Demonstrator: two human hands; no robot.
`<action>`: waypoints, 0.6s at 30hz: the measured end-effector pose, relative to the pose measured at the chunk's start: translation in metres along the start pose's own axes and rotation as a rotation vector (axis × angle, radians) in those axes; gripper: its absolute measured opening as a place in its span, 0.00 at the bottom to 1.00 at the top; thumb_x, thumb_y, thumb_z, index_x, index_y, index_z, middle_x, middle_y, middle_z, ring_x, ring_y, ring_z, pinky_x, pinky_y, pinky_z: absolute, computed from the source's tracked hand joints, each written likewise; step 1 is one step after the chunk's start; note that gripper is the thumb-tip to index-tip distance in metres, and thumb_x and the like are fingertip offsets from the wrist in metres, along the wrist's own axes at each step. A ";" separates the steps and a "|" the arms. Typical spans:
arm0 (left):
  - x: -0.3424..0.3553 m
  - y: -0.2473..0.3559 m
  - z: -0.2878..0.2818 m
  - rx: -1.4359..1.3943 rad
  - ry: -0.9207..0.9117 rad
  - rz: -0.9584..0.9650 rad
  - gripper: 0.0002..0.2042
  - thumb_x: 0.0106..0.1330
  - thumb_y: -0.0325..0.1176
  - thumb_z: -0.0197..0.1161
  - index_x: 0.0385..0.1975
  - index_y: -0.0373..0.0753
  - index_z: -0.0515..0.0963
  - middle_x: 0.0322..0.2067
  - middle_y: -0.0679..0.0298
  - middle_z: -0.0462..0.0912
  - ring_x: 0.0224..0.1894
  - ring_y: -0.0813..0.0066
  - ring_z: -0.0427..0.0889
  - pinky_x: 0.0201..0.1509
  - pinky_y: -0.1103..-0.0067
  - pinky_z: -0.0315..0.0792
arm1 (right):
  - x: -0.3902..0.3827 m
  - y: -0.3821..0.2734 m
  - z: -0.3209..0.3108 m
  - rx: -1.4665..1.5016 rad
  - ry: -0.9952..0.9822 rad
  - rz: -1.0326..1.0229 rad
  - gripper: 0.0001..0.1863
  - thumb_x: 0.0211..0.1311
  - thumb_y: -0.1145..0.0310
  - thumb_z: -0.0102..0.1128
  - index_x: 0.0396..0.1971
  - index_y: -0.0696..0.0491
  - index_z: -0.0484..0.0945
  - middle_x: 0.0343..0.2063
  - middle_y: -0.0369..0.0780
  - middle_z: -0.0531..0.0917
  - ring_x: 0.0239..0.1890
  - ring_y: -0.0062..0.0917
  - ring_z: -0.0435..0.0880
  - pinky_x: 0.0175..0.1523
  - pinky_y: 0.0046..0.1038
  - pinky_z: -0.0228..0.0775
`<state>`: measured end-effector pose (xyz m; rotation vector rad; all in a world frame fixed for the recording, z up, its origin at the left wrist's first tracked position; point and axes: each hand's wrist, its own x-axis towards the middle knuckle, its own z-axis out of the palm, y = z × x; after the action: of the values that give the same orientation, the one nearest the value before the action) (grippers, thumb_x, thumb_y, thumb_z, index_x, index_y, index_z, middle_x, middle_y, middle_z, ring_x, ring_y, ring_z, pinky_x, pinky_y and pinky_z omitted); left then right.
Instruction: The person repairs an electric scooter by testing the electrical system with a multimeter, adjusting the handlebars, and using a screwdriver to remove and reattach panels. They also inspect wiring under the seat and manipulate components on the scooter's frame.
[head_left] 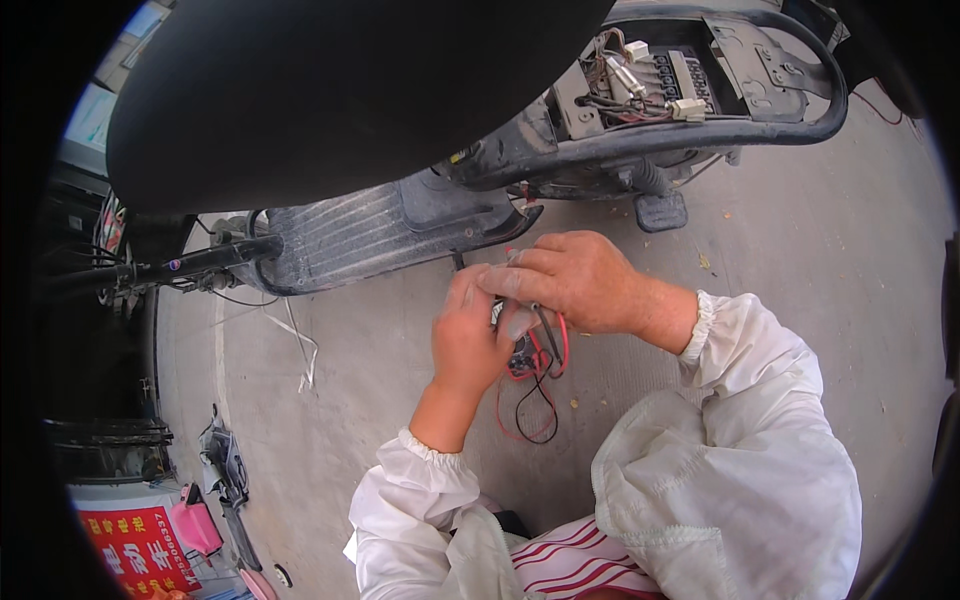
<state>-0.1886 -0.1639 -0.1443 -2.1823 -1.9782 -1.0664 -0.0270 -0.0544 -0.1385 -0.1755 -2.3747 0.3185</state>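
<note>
My left hand (468,325) and my right hand (575,285) meet in front of the scooter's footboard. The left is wrapped around a dark multimeter (520,360), which my fingers mostly hide; only its lower end shows. In my right hand, fingers bent over the left, are test probes; a black probe (545,328) sticks out below the palm. Red and black test leads (537,420) loop from the meter and hang beneath my hands. Just beyond stands a dusty electric scooter (350,240).
A large black seat (330,90) looms across the upper left. The scooter's rear compartment (690,85) is uncovered, showing wires and white connectors. A pedal (661,212) juts out below it. A white strip (308,365) lies on the concrete; a pink bag (196,522) and red sign (140,550) are lower left.
</note>
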 end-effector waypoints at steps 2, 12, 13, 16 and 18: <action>0.016 0.000 -0.013 0.139 0.019 0.072 0.13 0.58 0.23 0.63 0.43 0.33 0.72 0.43 0.55 0.79 0.45 0.65 0.81 0.47 0.74 0.75 | 0.012 -0.002 -0.008 0.087 0.145 -0.037 0.19 0.53 0.64 0.67 0.46 0.48 0.79 0.33 0.37 0.82 0.32 0.32 0.81 0.36 0.31 0.75; 0.039 -0.015 -0.037 -0.981 0.446 -0.521 0.21 0.76 0.41 0.47 0.58 0.30 0.65 0.55 0.52 0.72 0.57 0.60 0.76 0.62 0.68 0.72 | 0.053 0.029 -0.044 -0.028 0.379 0.133 0.16 0.52 0.73 0.66 0.44 0.48 0.81 0.26 0.40 0.77 0.34 0.36 0.79 0.37 0.34 0.72; 0.038 -0.013 -0.036 -0.959 0.441 -0.508 0.21 0.76 0.41 0.47 0.59 0.30 0.65 0.56 0.51 0.72 0.58 0.60 0.75 0.62 0.68 0.71 | 0.060 0.033 -0.041 -0.077 0.336 0.159 0.16 0.52 0.74 0.65 0.43 0.49 0.81 0.27 0.41 0.78 0.35 0.37 0.79 0.38 0.35 0.73; 0.031 -0.017 -0.036 -0.915 0.420 -0.476 0.23 0.76 0.42 0.47 0.60 0.28 0.64 0.57 0.50 0.72 0.59 0.62 0.74 0.64 0.70 0.69 | 0.084 0.050 -0.026 -0.197 0.259 0.133 0.12 0.50 0.74 0.65 0.37 0.52 0.83 0.33 0.44 0.82 0.38 0.43 0.80 0.41 0.38 0.74; 0.031 -0.021 -0.038 -0.937 0.422 -0.479 0.23 0.76 0.41 0.49 0.60 0.27 0.65 0.56 0.50 0.73 0.59 0.63 0.74 0.65 0.70 0.69 | 0.092 0.056 -0.019 -0.217 0.141 0.161 0.11 0.50 0.74 0.65 0.36 0.53 0.83 0.34 0.46 0.83 0.38 0.44 0.81 0.41 0.38 0.75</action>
<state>-0.2253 -0.1487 -0.1093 -1.4323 -2.0398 -2.6797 -0.0790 0.0221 -0.0811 -0.4767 -2.2553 0.1176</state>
